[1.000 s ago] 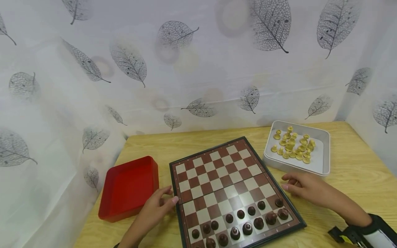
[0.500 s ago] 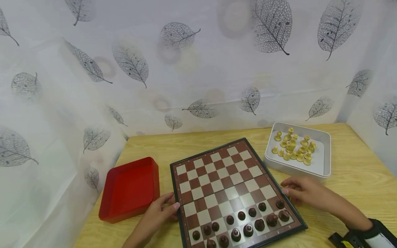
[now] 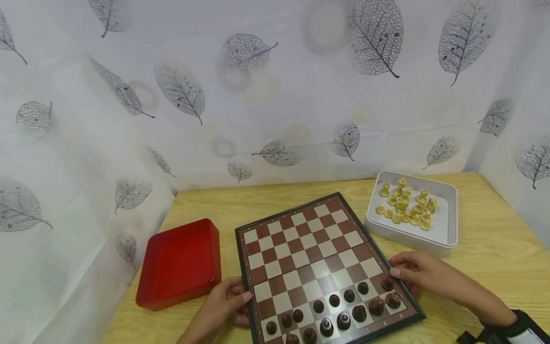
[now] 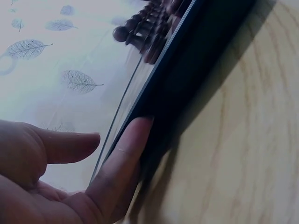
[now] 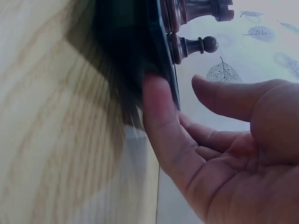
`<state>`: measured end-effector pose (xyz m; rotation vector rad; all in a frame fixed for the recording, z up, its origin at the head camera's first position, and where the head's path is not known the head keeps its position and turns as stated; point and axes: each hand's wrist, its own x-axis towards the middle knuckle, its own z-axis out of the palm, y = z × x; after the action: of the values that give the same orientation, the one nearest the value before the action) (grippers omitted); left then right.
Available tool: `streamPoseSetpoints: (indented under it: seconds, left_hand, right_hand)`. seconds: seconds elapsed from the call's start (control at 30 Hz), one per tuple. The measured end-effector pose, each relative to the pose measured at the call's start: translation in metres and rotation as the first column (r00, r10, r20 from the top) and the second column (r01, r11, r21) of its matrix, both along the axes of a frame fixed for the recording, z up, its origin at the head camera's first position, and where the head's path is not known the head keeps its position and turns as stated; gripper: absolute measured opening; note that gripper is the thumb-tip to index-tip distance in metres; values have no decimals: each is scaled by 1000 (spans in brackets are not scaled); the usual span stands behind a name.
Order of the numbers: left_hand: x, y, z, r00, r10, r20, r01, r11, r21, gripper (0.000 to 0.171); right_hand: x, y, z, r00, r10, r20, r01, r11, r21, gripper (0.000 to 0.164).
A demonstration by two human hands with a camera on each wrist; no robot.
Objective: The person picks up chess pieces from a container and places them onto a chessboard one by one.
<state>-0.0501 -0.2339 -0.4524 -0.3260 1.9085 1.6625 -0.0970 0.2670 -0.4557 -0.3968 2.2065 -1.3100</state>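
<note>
A brown and cream chessboard [image 3: 309, 260] lies at an angle on the table, dark chess pieces [image 3: 326, 326] standing along its near end. My left hand [image 3: 216, 306] is at its left edge. In the left wrist view, a fingertip [image 4: 140, 128] touches the board's dark side while the thumb hangs apart above the edge. On the opposite edge is my right hand [image 3: 434, 279]; one finger [image 5: 158, 98] presses the side in the right wrist view, with the thumb off the surface. A dark pawn [image 5: 191, 45] and rook [image 5: 198, 10] stand close by.
Left of the board sits a red tray [image 3: 178, 260] with nothing seen inside. A white tray [image 3: 451, 210] holding several yellowish chess pieces [image 3: 403, 203] stands at the back right. Behind the wooden table [image 3: 481, 224] hangs a white leaf-patterned sheet [image 3: 279, 110].
Both hands have come nearer the board, the left hand sliding toward the near side along its edge. The right hand, apart from the board earlier, now reaches its right edge. The pieces stay put.
</note>
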Motion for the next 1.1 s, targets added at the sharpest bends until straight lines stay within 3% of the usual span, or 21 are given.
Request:
streamPoseSetpoints:
  seconds: [0.27,0.57,0.87,1.1]
  left_hand:
    - [5,2,-8,1000,-2,-20,1,1000,-10,69]
    - [5,3,-7,1000,2,20,-1,999,-36,51]
    - [2,4,-7,999,-11,39,13,999,-31,47]
    - [1,4,-7,1000,-14,16,15,1000,-24,46]
  right_hand:
    - [0,-2,-2,998,-30,62,31,999,-7,41]
    - [0,-4,-3,994,-38,98,39,999,-6,31]
    - [0,-4,-6,996,-31,81,30,1000,8,26]
    - [5,-4,-6,997,-16,76,17,1000,-16,24]
